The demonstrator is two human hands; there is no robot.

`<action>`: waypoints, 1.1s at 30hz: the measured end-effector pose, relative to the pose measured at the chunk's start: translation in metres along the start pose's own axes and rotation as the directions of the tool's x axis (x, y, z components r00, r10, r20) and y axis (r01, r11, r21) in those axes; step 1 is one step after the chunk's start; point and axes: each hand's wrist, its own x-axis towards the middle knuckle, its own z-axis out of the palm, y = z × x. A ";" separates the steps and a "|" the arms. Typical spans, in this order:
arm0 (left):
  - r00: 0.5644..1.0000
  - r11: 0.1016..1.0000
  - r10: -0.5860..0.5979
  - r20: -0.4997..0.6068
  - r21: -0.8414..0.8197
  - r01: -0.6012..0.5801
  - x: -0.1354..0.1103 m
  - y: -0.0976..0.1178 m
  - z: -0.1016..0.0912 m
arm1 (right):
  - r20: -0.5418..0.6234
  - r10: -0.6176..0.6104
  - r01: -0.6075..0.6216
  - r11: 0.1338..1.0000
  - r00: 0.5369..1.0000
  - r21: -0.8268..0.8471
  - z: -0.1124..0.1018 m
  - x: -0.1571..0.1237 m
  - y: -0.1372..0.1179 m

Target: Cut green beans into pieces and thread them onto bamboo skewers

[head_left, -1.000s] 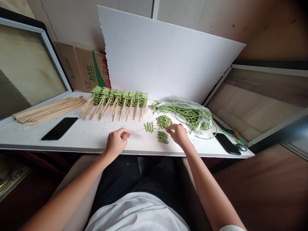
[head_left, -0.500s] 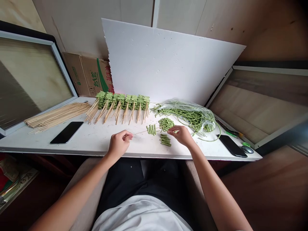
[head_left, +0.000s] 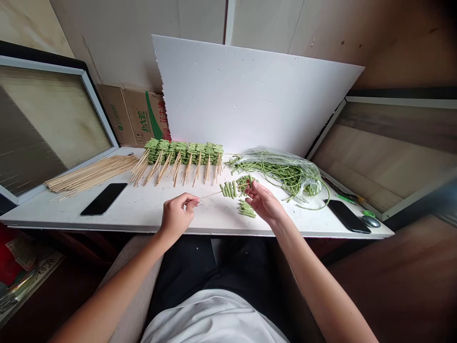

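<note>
Now right fingers splayed open above the cut beans, left fingers still pinching a skewer.

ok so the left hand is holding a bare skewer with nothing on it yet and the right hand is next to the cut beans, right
Not quite: the head view shows that the skewer in the left hand isn't bare. A short row of cut green beans is on it. The right hand is next to the cut beans, as you said.
</note>
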 end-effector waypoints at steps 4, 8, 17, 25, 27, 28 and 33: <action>0.999 0.998 0.039 -0.013 0.051 -0.039 0.001 0.002 -0.002 | 0.012 0.022 -0.022 0.999 1.000 0.032 0.006 -0.002 0.002; 0.997 0.994 0.067 -0.026 0.085 -0.064 0.001 0.000 -0.003 | 0.014 0.022 -0.022 0.999 1.000 0.035 0.006 -0.003 0.002; 0.996 0.994 0.086 -0.024 0.063 -0.084 0.001 -0.002 -0.002 | -0.035 0.017 -0.016 1.000 0.999 0.011 0.003 -0.001 0.003; 0.995 0.992 0.092 -0.034 0.086 -0.088 0.000 -0.002 -0.002 | -0.016 0.026 -0.026 1.000 1.000 0.004 0.005 -0.002 0.004; 0.995 0.992 0.091 -0.039 0.088 -0.087 0.001 -0.001 -0.002 | -0.028 0.026 -0.026 1.000 0.999 -0.008 0.005 -0.002 0.004; 0.995 0.992 0.091 -0.040 0.089 -0.088 0.001 -0.001 -0.002 | -0.032 0.027 -0.028 1.000 0.999 -0.012 0.005 -0.002 0.004; 0.996 0.993 0.084 -0.038 0.086 -0.081 0.001 -0.001 -0.002 | -0.029 0.033 -0.033 0.999 0.999 -0.013 0.003 0.000 0.004</action>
